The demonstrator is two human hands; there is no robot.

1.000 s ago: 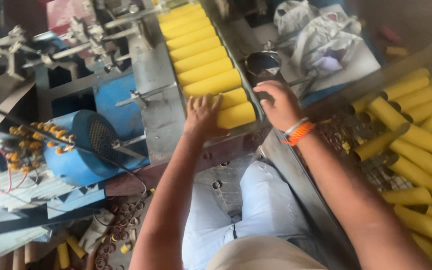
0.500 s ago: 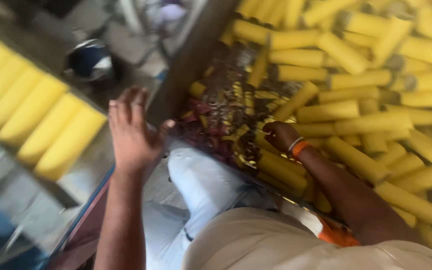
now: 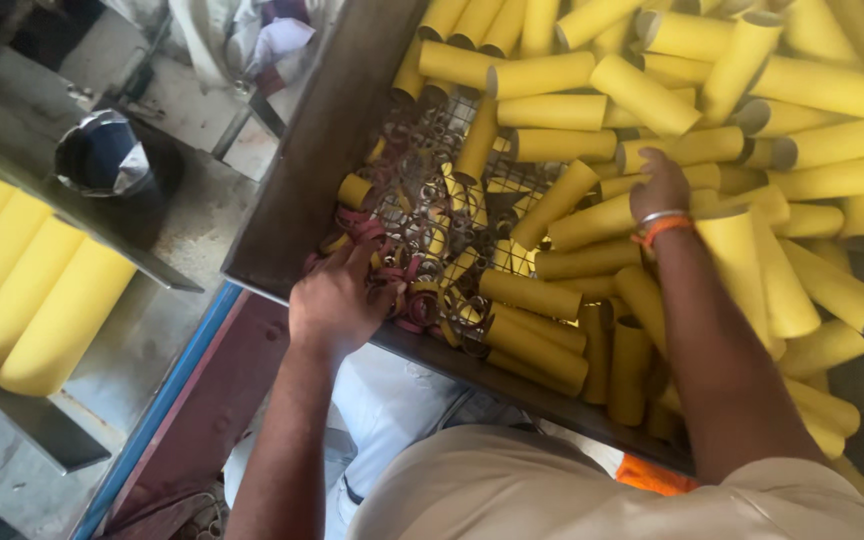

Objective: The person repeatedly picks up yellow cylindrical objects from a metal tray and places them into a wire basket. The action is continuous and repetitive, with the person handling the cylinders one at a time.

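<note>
Yellow tubes (image 3: 652, 95) heaped, hands (image 3: 337, 300) among ring scraps (image 3: 422, 250)

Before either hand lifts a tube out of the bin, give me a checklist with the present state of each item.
1. Right hand on a tube: ok, it rests on the yellow tubes piled in the bin; grip cannot tell, the fingers are hidden.
2. Left hand placed: ok, on the scrap rings at the near corner of the bin.
3. Left hand holding anything: cannot tell.
4. Tubes lying in order: not ok, they cross at all angles.
5. Wire mesh floor bare: not ok, rings and cut ends litter it.
6. Row of tubes on the left tray: ok, side by side.
</note>
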